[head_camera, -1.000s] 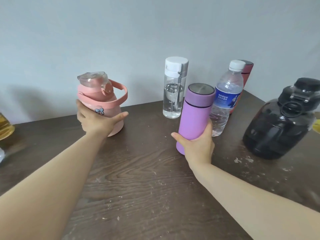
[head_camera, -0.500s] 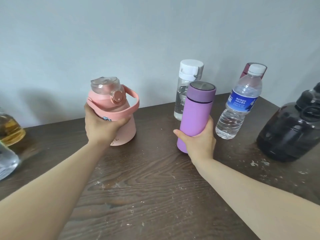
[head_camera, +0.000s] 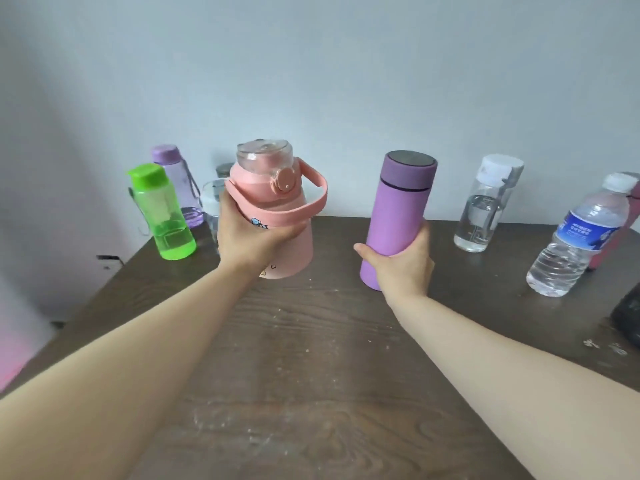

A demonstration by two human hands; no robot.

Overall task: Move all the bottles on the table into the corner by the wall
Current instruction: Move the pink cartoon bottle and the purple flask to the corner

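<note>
Where the dark wooden table (head_camera: 311, 358) meets the two walls at my far left, a green translucent bottle (head_camera: 160, 213) stands upright near the table's edge, with a pale purple translucent bottle (head_camera: 178, 185) just behind it against the wall. Beside those, partly hidden behind my left hand, is a clear bottle with a pale lid (head_camera: 212, 202), and behind it a grey cap shows that I cannot make out further. These crowd the corner spot, directly beyond what I carry. My left hand (head_camera: 249, 237) is wrapped around the pink jug-shaped bottle (head_camera: 277, 216), fingers clamped on its body below the loop handle, thumb across the front; it tilts slightly and its base looks raised off the table. To the right, with bare table between, my right hand (head_camera: 401, 268) grips the low half of the purple thermos flask (head_camera: 398, 216), thumb pointing left, fingers curled round the far side; whether its base touches the wood I cannot tell. Further right a clear bottle with a white flip lid (head_camera: 485, 206) stands near the back wall, partly filled with water. Next comes a plastic water bottle with a blue label (head_camera: 581, 240), closer to me. Behind it a dark red bottle (head_camera: 623, 230) is mostly hidden, and a black object (head_camera: 628, 315) is cut by the frame's right edge.
</note>
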